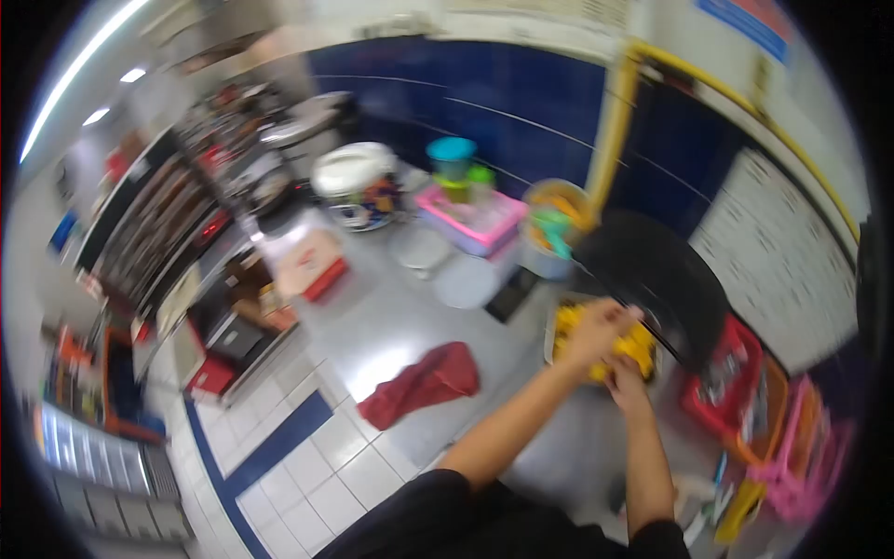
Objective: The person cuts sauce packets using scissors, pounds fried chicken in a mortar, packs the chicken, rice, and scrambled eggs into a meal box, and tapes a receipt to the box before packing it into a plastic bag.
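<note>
Reaching over chunky yellow pieces [638, 349] in a squarish tray [548, 343], left hand [601, 328] and right hand [625, 376] blur, openness and grip unclear.

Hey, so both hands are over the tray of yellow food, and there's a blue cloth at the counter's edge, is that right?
Not quite: the cloth at the counter's edge is red, not blue, as the head view shows.
</note>
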Motion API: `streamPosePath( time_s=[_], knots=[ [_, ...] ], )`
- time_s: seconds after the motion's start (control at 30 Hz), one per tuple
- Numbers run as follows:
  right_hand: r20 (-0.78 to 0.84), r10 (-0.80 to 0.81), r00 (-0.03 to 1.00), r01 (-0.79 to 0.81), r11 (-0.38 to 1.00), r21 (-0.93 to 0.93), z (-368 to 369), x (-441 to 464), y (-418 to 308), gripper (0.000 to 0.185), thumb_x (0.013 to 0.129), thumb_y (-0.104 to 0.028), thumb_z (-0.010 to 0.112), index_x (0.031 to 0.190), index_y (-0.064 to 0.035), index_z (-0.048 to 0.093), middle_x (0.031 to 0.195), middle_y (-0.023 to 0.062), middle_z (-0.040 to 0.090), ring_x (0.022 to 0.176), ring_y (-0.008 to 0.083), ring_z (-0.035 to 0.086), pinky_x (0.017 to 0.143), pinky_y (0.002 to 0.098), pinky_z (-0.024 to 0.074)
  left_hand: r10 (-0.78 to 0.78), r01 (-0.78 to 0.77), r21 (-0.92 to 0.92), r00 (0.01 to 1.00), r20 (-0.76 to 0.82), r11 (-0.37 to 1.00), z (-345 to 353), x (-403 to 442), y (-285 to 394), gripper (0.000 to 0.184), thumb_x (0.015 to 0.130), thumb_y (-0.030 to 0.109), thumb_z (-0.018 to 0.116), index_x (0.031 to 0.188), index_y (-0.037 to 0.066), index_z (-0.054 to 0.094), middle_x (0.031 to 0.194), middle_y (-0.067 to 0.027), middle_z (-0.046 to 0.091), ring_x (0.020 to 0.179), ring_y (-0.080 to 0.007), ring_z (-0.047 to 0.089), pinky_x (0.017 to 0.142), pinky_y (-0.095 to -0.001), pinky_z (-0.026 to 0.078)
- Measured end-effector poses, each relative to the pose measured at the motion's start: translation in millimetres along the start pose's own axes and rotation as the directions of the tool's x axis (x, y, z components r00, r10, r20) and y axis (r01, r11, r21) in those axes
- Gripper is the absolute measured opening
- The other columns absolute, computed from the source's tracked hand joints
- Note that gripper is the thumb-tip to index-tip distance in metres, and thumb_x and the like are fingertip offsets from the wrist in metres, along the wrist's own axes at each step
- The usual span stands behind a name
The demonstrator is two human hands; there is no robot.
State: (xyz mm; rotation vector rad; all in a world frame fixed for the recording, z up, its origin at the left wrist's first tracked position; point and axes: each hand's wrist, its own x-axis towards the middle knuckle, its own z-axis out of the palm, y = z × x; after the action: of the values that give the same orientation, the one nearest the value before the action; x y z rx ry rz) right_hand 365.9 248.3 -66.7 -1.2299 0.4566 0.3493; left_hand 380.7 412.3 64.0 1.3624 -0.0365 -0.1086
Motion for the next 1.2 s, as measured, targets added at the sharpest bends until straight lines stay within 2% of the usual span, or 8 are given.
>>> streamPosePath(
  time_s=[0.5,0.63,0.73,0.8,0.83,0.9,0.93,1.2],
  knots=[
    [-0.290,-0.190,0.938,0.324,0.777,0.540,-92.6,-219.4,32.9,0.013,0.094,-0.010,0.068,0.086,-0.0106,0.058,0.065,0.0001,0.057,0.053,0.0105,0.060,0.046,0.0238,0.0444,-0.055,0.054,-0.029,0.997,-0.048,0.998,2.0,-20.2,24.8,0.020,0.096,0.026,0.069,0.085,0.010,0.064,0.077,-0.0002,0.062,0.068,-0.0075,0.054,0.064,-0.0218,0.042],
    [-0.656,-0.190,0.731,0.427,0.876,0.222,-141.3,-317.8,64.0,0.012,0.094,-0.011,0.068,0.090,-0.0065,0.058,0.084,0.0075,0.068,0.057,0.0112,0.062,0.049,0.0220,0.0479,-0.042,0.058,-0.210,0.996,0.080,0.976,-7.6,-20.0,11.7,0.018,0.096,0.024,0.069,0.092,0.008,0.063,0.087,-0.0009,0.064,0.075,-0.0080,0.055,0.069,-0.0238,0.044],
    [-0.797,-0.489,0.355,0.518,0.812,-0.268,-161.5,-357.8,80.6,0.010,0.096,-0.011,0.065,0.093,-0.0043,0.058,0.110,0.0151,0.069,0.057,0.0122,0.062,0.050,0.0248,0.0507,-0.084,0.097,-0.222,0.994,0.068,0.970,-3.7,-28.9,10.4,0.018,0.096,0.024,0.069,0.095,0.008,0.062,0.088,-0.0006,0.064,0.076,-0.0084,0.055,0.070,-0.0242,0.044],
    [-0.620,-0.781,0.070,0.196,0.620,-0.759,-171.0,-366.5,96.5,0.011,0.092,-0.009,0.066,0.093,-0.0024,0.057,0.128,0.0193,0.063,0.060,0.0174,0.066,0.051,0.0307,0.0540,-0.089,0.104,-0.215,0.993,0.075,0.971,-2.0,-33.5,10.7,0.017,0.096,0.025,0.069,0.096,0.009,0.062,0.088,0.0015,0.063,0.076,-0.0084,0.055,0.072,-0.0254,0.045],
    [-0.627,-0.776,0.066,0.193,0.626,-0.755,-180.9,-365.1,109.6,0.011,0.092,-0.009,0.066,0.093,-0.0024,0.057,0.128,0.0193,0.063,0.060,0.0174,0.066,0.051,0.0307,0.0540,-0.089,0.103,-0.215,0.993,0.071,0.971,-1.9,-35.1,10.8,0.015,0.096,0.026,0.068,0.098,0.011,0.063,0.087,0.0036,0.061,0.076,-0.0085,0.055,0.074,-0.0267,0.046],
    [-0.270,-0.783,0.560,-0.304,0.109,-0.947,-204.0,-350.4,143.4,0.014,0.087,-0.007,0.069,0.095,-0.0015,0.058,0.128,0.0186,0.063,0.068,0.0241,0.070,0.055,0.0345,0.0562,-0.080,0.097,-0.201,0.993,0.092,0.975,-4.3,-33.6,8.2,0.016,0.097,0.027,0.068,0.097,0.012,0.063,0.087,0.0039,0.061,0.076,-0.0085,0.055,0.075,-0.0266,0.046],
    [-0.283,-0.708,0.647,-0.281,0.123,-0.952,-204.7,-346.1,151.5,0.019,0.083,-0.008,0.069,0.097,-0.0025,0.058,0.131,0.0179,0.062,0.078,0.0275,0.071,0.058,0.0350,0.0570,-0.088,0.104,-0.206,0.993,0.085,0.973,-5.0,-32.3,7.6,0.016,0.097,0.027,0.068,0.097,0.012,0.063,0.087,0.0040,0.061,0.077,-0.0085,0.055,0.075,-0.0266,0.047],
    [-0.392,-0.737,0.551,-0.111,0.401,-0.909,-216.0,-356.9,143.6,0.014,0.088,-0.008,0.067,0.092,-0.0014,0.055,0.129,0.0190,0.063,0.075,0.0294,0.070,0.062,0.0365,0.0567,-0.092,0.104,-0.246,0.994,0.058,0.964,-0.4,-34.7,9.2,0.017,0.097,0.024,0.067,0.098,0.008,0.062,0.088,0.0019,0.062,0.077,-0.0079,0.056,0.071,-0.0239,0.045]
  ],
)
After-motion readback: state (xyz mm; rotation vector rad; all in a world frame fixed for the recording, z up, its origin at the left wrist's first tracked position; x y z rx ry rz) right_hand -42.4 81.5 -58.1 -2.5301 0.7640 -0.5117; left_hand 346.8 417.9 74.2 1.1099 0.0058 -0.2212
